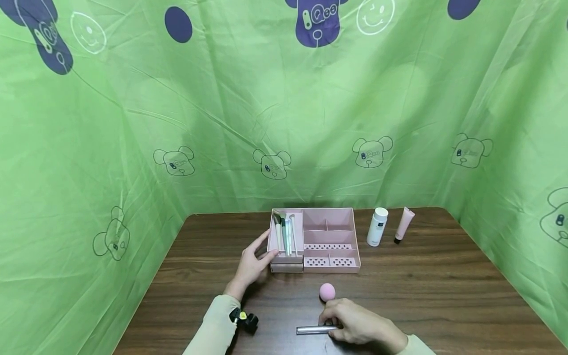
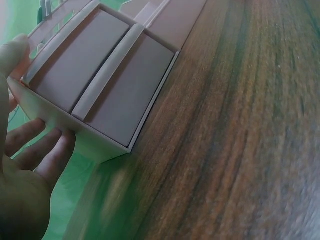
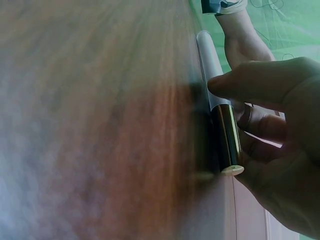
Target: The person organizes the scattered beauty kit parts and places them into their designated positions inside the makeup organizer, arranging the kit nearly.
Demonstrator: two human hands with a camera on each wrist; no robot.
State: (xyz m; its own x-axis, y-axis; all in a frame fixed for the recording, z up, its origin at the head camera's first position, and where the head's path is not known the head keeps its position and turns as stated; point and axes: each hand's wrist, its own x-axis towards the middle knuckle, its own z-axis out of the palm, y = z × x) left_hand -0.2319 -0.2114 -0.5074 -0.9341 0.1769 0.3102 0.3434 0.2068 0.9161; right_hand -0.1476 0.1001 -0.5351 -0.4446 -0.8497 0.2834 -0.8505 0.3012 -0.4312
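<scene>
A pink cosmetics organizer stands at the back of the table, with several makeup brushes in its upper left tray. My left hand holds the organizer's left side, thumb at the front corner and fingers along the side wall. Two closed drawers show up close in the left wrist view. Near the front, my right hand pinches a slim cosmetic tube between thumb and fingers, low over the table. In the right wrist view the tube has a pale barrel and a shiny, gold-toned end.
A pink ball-shaped sponge lies just beyond the right hand. Right of the organizer are a white bottle, standing, and a pink squeeze tube with a dark cap. Green printed cloth surrounds the wooden table.
</scene>
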